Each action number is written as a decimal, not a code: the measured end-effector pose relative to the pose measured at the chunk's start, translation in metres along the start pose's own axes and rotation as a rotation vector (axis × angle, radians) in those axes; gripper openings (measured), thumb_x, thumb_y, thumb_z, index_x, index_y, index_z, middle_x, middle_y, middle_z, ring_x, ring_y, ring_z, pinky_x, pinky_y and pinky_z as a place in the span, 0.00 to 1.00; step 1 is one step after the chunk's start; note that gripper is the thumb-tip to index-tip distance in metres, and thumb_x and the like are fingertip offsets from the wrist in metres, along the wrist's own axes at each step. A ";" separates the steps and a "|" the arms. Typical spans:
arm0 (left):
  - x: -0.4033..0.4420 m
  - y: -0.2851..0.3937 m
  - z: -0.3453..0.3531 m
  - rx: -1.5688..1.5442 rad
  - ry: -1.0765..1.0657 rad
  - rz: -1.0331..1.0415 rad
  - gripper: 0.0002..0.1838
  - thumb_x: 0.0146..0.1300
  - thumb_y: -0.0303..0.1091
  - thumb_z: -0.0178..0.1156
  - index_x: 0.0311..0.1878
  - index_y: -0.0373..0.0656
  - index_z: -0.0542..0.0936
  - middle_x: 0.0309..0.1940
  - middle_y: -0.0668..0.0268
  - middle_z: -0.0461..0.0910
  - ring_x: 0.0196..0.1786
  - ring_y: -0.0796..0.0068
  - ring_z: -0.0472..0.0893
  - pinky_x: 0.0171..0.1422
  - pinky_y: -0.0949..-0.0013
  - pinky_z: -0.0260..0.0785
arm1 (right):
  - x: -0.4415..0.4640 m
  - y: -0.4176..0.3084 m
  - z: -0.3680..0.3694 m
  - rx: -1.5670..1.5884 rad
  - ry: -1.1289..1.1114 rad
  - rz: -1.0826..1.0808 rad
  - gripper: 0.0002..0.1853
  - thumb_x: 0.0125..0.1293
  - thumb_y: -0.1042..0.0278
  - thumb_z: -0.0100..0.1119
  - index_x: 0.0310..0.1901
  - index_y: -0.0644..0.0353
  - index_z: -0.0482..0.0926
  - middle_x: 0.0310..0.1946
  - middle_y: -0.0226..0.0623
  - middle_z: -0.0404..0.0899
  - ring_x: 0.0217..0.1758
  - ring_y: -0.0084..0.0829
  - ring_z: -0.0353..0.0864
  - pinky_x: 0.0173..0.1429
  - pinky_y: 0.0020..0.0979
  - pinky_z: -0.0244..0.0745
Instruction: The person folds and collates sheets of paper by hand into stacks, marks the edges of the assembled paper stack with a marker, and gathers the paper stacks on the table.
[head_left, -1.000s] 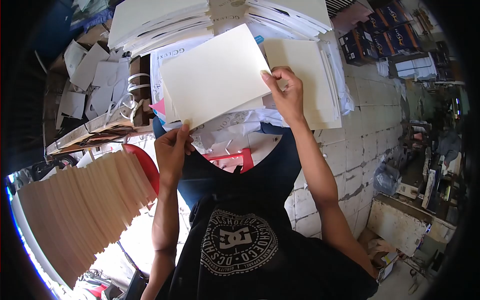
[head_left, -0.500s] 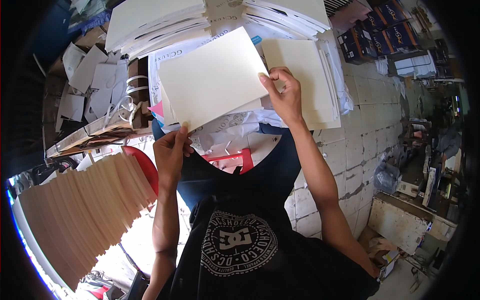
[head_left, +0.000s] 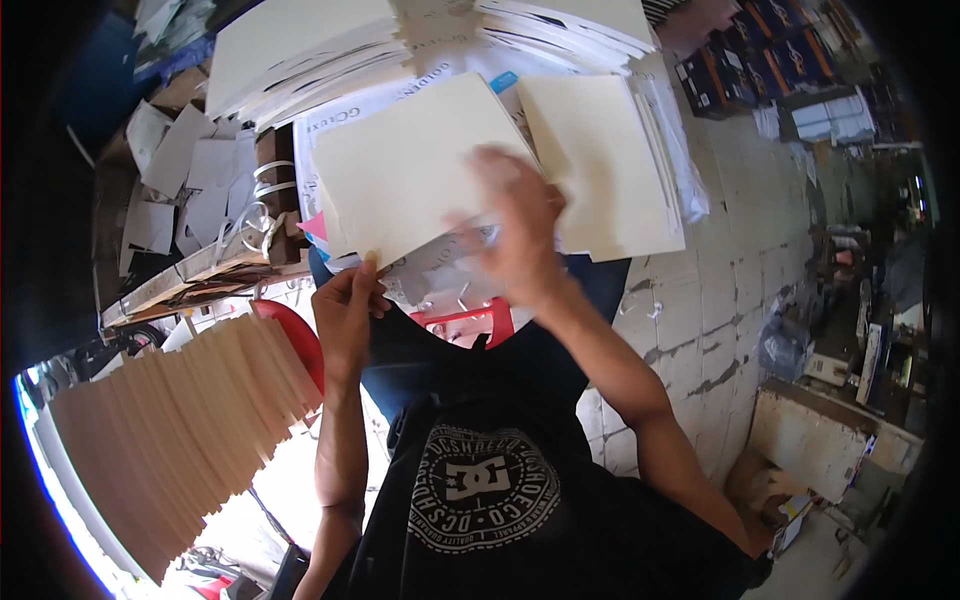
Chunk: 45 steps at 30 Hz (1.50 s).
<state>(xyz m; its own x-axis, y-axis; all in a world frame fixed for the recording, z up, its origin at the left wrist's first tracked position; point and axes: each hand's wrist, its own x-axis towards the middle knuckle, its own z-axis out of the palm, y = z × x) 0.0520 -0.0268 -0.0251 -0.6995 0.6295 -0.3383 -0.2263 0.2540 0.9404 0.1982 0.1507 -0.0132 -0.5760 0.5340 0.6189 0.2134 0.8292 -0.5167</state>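
Note:
A stiff cream sheet [head_left: 400, 150] lies at a slant above the wrapped table in front of me. Between thumb and fingers, my left hand [head_left: 348, 305] pinches its near left corner. My right hand [head_left: 520, 230] is over the sheet's near right part, smeared by motion; whether it touches the sheet I cannot tell. To the right rests a pile of similar cream sheets [head_left: 595, 150]. Below the slanted sheet, other paper edges and printed white wrapping [head_left: 340, 110] show.
Tall stacks of cream sheets stand at the back left [head_left: 300, 40] and back right [head_left: 580, 25]. A wooden box of paper scraps [head_left: 195, 160] is on the left. Lower left, a long row of upright paper bundles [head_left: 180, 430] sits by a red stool [head_left: 290, 335]. Dark cartons [head_left: 760, 55] stand far right.
My right hand has left the sheet's right edge and swung left and nearer to me. The sheet has settled slightly lower. My left hand keeps its pinch on the corner.

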 end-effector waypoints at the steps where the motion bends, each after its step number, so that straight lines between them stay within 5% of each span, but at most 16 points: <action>1: -0.001 -0.001 0.001 -0.010 0.002 -0.003 0.19 0.68 0.45 0.64 0.33 0.34 0.83 0.22 0.67 0.79 0.22 0.81 0.77 0.28 0.78 0.66 | -0.009 -0.032 0.004 -0.063 -0.170 -0.013 0.36 0.60 0.52 0.68 0.66 0.57 0.68 0.68 0.42 0.66 0.72 0.40 0.63 0.67 0.54 0.55; 6: 0.000 -0.008 -0.003 -0.029 -0.015 0.008 0.18 0.69 0.43 0.63 0.34 0.34 0.83 0.23 0.67 0.79 0.23 0.82 0.77 0.28 0.77 0.67 | -0.047 -0.036 0.015 -0.214 -0.441 -0.026 0.47 0.61 0.35 0.60 0.73 0.59 0.60 0.75 0.38 0.57 0.79 0.32 0.54 0.69 0.60 0.43; 11: -0.002 0.003 0.002 -0.014 -0.027 0.026 0.18 0.69 0.43 0.63 0.32 0.36 0.82 0.22 0.68 0.79 0.22 0.82 0.76 0.28 0.77 0.66 | -0.042 0.021 -0.037 -0.409 -0.329 0.071 0.56 0.54 0.26 0.62 0.73 0.63 0.58 0.72 0.42 0.64 0.76 0.36 0.60 0.72 0.54 0.35; 14: -0.005 0.010 -0.003 -0.015 -0.076 0.055 0.18 0.69 0.43 0.62 0.31 0.36 0.81 0.19 0.68 0.77 0.20 0.82 0.74 0.25 0.77 0.64 | -0.026 0.015 -0.047 -0.266 -0.320 0.138 0.55 0.56 0.26 0.60 0.73 0.65 0.58 0.72 0.42 0.64 0.76 0.37 0.61 0.73 0.51 0.33; 18: -0.034 0.045 -0.001 -0.114 -0.062 0.040 0.21 0.70 0.45 0.61 0.30 0.34 0.80 0.17 0.66 0.75 0.18 0.80 0.72 0.23 0.76 0.61 | 0.015 -0.013 -0.043 -0.383 -0.413 -0.098 0.50 0.56 0.43 0.68 0.75 0.58 0.56 0.73 0.41 0.62 0.77 0.37 0.58 0.72 0.54 0.37; 19: -0.039 0.050 -0.005 -0.143 -0.061 0.054 0.21 0.70 0.45 0.60 0.30 0.34 0.79 0.17 0.66 0.75 0.18 0.79 0.73 0.23 0.76 0.61 | 0.032 -0.024 -0.044 -0.415 -0.421 -0.245 0.40 0.55 0.59 0.69 0.70 0.55 0.66 0.66 0.42 0.72 0.70 0.36 0.70 0.69 0.49 0.55; 22: -0.052 0.058 -0.023 -0.452 -0.027 0.147 0.19 0.74 0.43 0.54 0.37 0.34 0.80 0.23 0.65 0.76 0.23 0.75 0.76 0.28 0.72 0.66 | 0.075 -0.023 -0.032 -0.158 -0.373 -0.568 0.26 0.53 0.71 0.67 0.58 0.57 0.78 0.52 0.39 0.83 0.56 0.34 0.83 0.58 0.39 0.74; 23: -0.056 0.060 -0.030 -0.496 0.000 0.234 0.18 0.74 0.43 0.54 0.39 0.34 0.80 0.23 0.65 0.77 0.25 0.75 0.77 0.28 0.73 0.66 | 0.099 -0.031 -0.037 -0.105 -0.221 -0.606 0.16 0.53 0.77 0.64 0.46 0.56 0.82 0.41 0.37 0.87 0.43 0.33 0.88 0.43 0.34 0.82; 25: -0.064 0.058 -0.049 -0.476 0.040 0.318 0.17 0.74 0.42 0.54 0.42 0.35 0.80 0.24 0.65 0.77 0.27 0.76 0.77 0.30 0.73 0.67 | 0.149 -0.049 -0.055 -0.038 -0.225 -0.460 0.18 0.55 0.79 0.63 0.48 0.54 0.82 0.43 0.39 0.86 0.44 0.39 0.87 0.44 0.35 0.83; 26: -0.066 0.052 -0.061 -0.414 0.052 0.316 0.17 0.74 0.42 0.54 0.43 0.35 0.80 0.25 0.66 0.77 0.28 0.77 0.78 0.32 0.74 0.68 | 0.174 -0.061 -0.064 0.004 -0.224 -0.412 0.23 0.53 0.83 0.61 0.54 0.60 0.81 0.50 0.42 0.84 0.52 0.43 0.85 0.54 0.35 0.82; 30: -0.067 0.028 -0.078 -0.249 0.188 0.142 0.14 0.73 0.40 0.55 0.44 0.36 0.80 0.26 0.67 0.78 0.30 0.79 0.78 0.36 0.76 0.69 | 0.247 -0.069 -0.037 -0.111 0.171 -0.624 0.25 0.55 0.76 0.64 0.57 0.52 0.80 0.50 0.39 0.84 0.45 0.40 0.85 0.49 0.35 0.81; 33: -0.070 0.012 -0.075 -0.280 0.157 0.127 0.11 0.70 0.35 0.61 0.45 0.36 0.81 0.29 0.66 0.80 0.31 0.80 0.79 0.39 0.76 0.70 | 0.266 -0.045 0.019 -0.193 0.248 -0.675 0.26 0.55 0.75 0.64 0.58 0.49 0.79 0.54 0.37 0.82 0.51 0.38 0.83 0.57 0.37 0.77; 35: -0.070 0.016 -0.072 -0.260 0.160 0.129 0.11 0.71 0.36 0.59 0.44 0.37 0.80 0.26 0.69 0.78 0.30 0.81 0.76 0.37 0.76 0.69 | 0.240 -0.002 0.077 -0.183 -0.072 -0.560 0.21 0.61 0.66 0.67 0.57 0.52 0.81 0.54 0.37 0.82 0.55 0.40 0.80 0.62 0.41 0.71; 38: -0.070 0.023 -0.072 -0.241 0.156 0.100 0.11 0.70 0.37 0.60 0.44 0.38 0.80 0.26 0.69 0.78 0.30 0.82 0.76 0.37 0.77 0.69 | 0.221 -0.010 0.057 -0.218 -0.284 -0.473 0.18 0.62 0.62 0.67 0.53 0.58 0.82 0.51 0.40 0.83 0.55 0.42 0.80 0.62 0.40 0.71; 41: -0.067 0.020 -0.081 -0.221 0.151 0.127 0.10 0.68 0.35 0.62 0.45 0.37 0.82 0.30 0.67 0.81 0.32 0.81 0.79 0.41 0.76 0.71 | 0.202 -0.013 -0.008 -0.005 -0.072 -0.348 0.18 0.62 0.61 0.67 0.49 0.63 0.83 0.48 0.43 0.84 0.54 0.45 0.81 0.60 0.39 0.72; 45: -0.054 0.014 -0.082 -0.154 0.158 0.084 0.11 0.68 0.38 0.62 0.45 0.40 0.82 0.29 0.70 0.81 0.33 0.83 0.79 0.38 0.78 0.70 | 0.106 0.049 -0.090 -0.239 0.005 -0.014 0.23 0.61 0.61 0.70 0.53 0.66 0.79 0.49 0.49 0.82 0.52 0.48 0.80 0.58 0.41 0.73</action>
<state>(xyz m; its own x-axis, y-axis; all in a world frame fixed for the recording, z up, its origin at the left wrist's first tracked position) 0.0313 -0.1174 0.0089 -0.8151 0.5175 -0.2605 -0.2551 0.0831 0.9633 0.2184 0.2631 0.0805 -0.5767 0.5225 0.6280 0.3869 0.8518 -0.3533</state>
